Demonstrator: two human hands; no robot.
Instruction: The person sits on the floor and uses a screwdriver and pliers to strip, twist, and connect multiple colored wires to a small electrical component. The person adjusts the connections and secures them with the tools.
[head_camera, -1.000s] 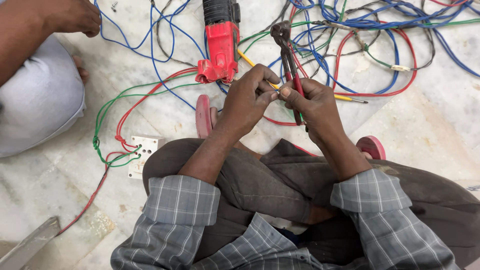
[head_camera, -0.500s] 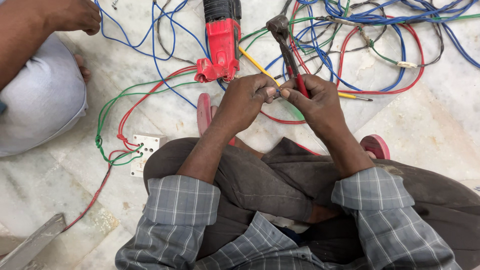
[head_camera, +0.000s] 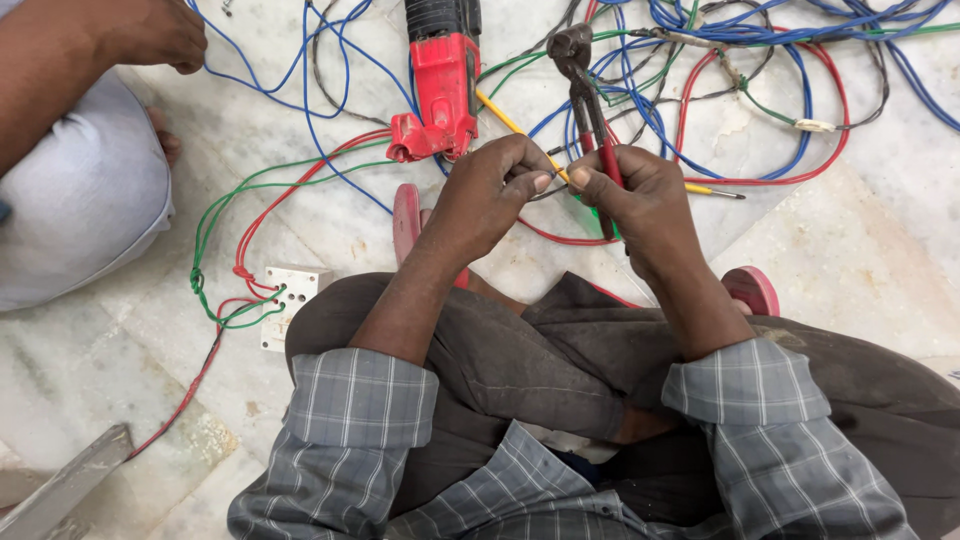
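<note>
The person sits on the marble floor (head_camera: 860, 260) with both hands raised over the knees. The right hand (head_camera: 640, 195) is clenched around the red handles of a pair of pliers (head_camera: 585, 85), whose dark head points away from the body, toward the tangle of wires. The left hand (head_camera: 490, 190) meets it just beside the handles, its fingers (head_camera: 530, 180) pinching a thin wire end (head_camera: 548, 192) that runs between the two thumbs. A yellow wire (head_camera: 505, 118) passes under the hands and comes out on the right as a bare tip.

Just beyond the left hand a red power tool (head_camera: 440, 80) lies on the floor, its nose toward the person. Blue, red and green wires (head_camera: 760, 90) loop across the far side of the floor. On the left, green and red wires twist together and run into a white switch plate (head_camera: 290, 300) near the person's left knee. Red sandals (head_camera: 750, 290) show beside the legs. At the far left corner another person crouches, one hand (head_camera: 160, 35) resting near the blue wires.
</note>
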